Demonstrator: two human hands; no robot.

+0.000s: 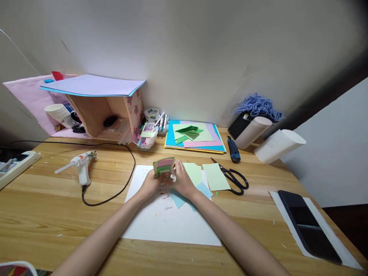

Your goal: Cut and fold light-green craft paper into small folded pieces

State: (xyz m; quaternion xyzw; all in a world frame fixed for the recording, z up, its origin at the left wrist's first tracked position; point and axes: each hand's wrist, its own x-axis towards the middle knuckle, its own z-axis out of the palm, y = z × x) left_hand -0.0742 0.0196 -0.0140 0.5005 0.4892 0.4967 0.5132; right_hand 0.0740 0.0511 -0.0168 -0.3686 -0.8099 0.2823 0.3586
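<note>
Both my hands meet over a white sheet [161,222] on the wooden desk. My left hand [150,184] and my right hand [181,179] are closed on a small layered paper piece [163,166] with green and pink bands, held upright between them. A small white thing shows at my right fingertips; I cannot make it out. Light green paper pieces [215,176] and a light blue piece [178,199] lie just right of my hands. Black scissors [233,178] rest beside them.
A glue gun [81,165] with a black cord lies at left, a power strip [14,165] at the edge. Behind are a cardboard box [100,111], paper cups [59,113], markers [160,122], a stack of coloured paper [198,135], a utility knife [233,150], white rolls [278,145], yarn [257,105]. A phone [309,226] lies at right.
</note>
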